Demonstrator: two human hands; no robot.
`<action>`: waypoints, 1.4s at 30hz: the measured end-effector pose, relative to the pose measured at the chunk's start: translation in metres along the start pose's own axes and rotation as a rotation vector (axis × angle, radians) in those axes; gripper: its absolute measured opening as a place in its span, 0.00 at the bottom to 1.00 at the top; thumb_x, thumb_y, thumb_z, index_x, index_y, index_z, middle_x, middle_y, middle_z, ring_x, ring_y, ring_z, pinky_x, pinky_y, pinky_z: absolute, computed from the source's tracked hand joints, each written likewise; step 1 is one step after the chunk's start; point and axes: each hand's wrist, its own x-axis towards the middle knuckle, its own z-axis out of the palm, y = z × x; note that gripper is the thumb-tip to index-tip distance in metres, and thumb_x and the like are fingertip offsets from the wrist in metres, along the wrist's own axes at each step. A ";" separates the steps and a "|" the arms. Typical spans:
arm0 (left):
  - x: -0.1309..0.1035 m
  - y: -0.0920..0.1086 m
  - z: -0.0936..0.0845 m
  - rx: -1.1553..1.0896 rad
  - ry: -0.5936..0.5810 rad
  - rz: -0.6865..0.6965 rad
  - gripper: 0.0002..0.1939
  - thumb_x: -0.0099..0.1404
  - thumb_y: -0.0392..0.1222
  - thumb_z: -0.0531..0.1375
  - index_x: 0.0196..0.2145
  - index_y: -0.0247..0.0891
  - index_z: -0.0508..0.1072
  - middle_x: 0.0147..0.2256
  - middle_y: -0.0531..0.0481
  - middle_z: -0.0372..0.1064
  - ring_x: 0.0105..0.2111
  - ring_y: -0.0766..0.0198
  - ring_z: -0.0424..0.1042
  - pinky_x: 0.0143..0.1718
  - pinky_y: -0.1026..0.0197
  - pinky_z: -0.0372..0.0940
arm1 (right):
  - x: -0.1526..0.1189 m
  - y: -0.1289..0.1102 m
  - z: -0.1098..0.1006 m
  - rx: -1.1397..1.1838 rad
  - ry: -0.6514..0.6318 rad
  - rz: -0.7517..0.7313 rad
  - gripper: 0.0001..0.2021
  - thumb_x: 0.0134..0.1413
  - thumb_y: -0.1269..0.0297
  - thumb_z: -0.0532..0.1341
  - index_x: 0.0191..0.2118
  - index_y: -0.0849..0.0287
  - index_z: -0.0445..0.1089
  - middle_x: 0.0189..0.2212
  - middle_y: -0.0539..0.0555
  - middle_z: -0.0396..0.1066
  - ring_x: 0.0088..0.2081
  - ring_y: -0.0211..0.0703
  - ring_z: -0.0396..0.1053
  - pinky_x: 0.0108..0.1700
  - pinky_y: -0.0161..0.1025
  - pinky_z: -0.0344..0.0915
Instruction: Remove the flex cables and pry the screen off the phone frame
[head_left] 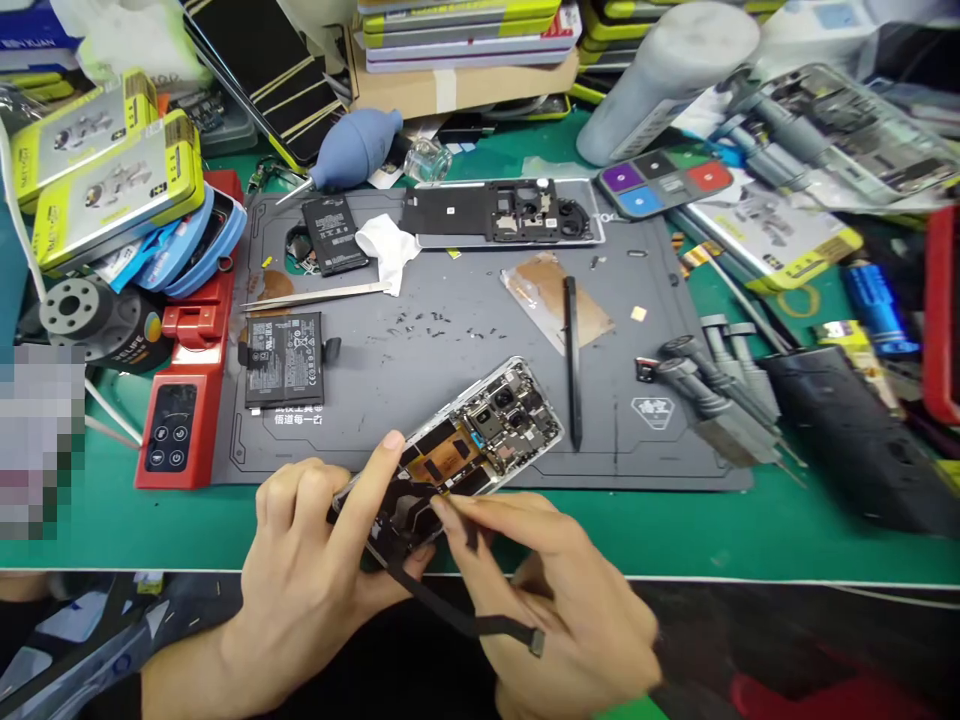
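Observation:
An opened smartphone [517,420] with its circuit board and camera modules exposed is tilted above the mat's front edge. My left hand [322,540] grips its lower end, with the thumb underneath and the index finger along the upper edge. My right hand [555,590] is closed in a pinch over the phone's lower half, fingertips at a black flex cable [420,500]. A long black ribbon [442,605] with a small connector end hangs from the phone, passing in front of the right hand. Exactly what lies between the right fingertips is partly hidden.
On the grey mat [420,400] are a battery [286,362], tweezers [322,296], a black pry stick [571,370] and black scraps [424,325]. A blue air blower [356,150] and a bottle [667,80] stand behind. Screwdrivers [712,400] crowd the right, a red control unit [176,430] the left.

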 end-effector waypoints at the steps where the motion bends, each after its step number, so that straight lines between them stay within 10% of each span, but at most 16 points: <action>1: -0.001 0.000 0.001 0.002 0.007 -0.002 0.30 0.83 0.55 0.58 0.73 0.34 0.68 0.43 0.45 0.65 0.48 0.55 0.66 0.57 0.52 0.61 | 0.001 0.001 -0.001 0.004 -0.015 0.005 0.11 0.64 0.80 0.69 0.47 0.58 0.75 0.37 0.50 0.80 0.32 0.36 0.78 0.36 0.34 0.78; 10: -0.003 0.001 0.003 0.009 0.027 -0.006 0.34 0.81 0.51 0.61 0.77 0.36 0.62 0.43 0.45 0.65 0.48 0.54 0.66 0.57 0.52 0.61 | 0.011 -0.007 0.003 -0.064 -0.075 0.104 0.09 0.70 0.71 0.70 0.52 0.56 0.77 0.36 0.47 0.76 0.32 0.33 0.71 0.36 0.33 0.73; 36: -0.002 0.001 -0.001 -0.022 -0.011 -0.002 0.37 0.86 0.56 0.47 0.83 0.37 0.47 0.42 0.45 0.64 0.47 0.54 0.64 0.57 0.52 0.60 | 0.007 0.000 0.011 0.178 -0.011 -0.122 0.14 0.59 0.87 0.70 0.44 0.64 0.76 0.42 0.54 0.85 0.44 0.40 0.85 0.44 0.34 0.85; 42: -0.003 0.002 -0.001 -0.036 -0.019 -0.014 0.36 0.83 0.40 0.51 0.83 0.38 0.46 0.42 0.45 0.64 0.47 0.54 0.63 0.59 0.53 0.60 | 0.009 -0.002 0.011 0.216 0.002 -0.084 0.14 0.57 0.88 0.71 0.42 0.63 0.76 0.41 0.54 0.85 0.43 0.42 0.85 0.41 0.37 0.86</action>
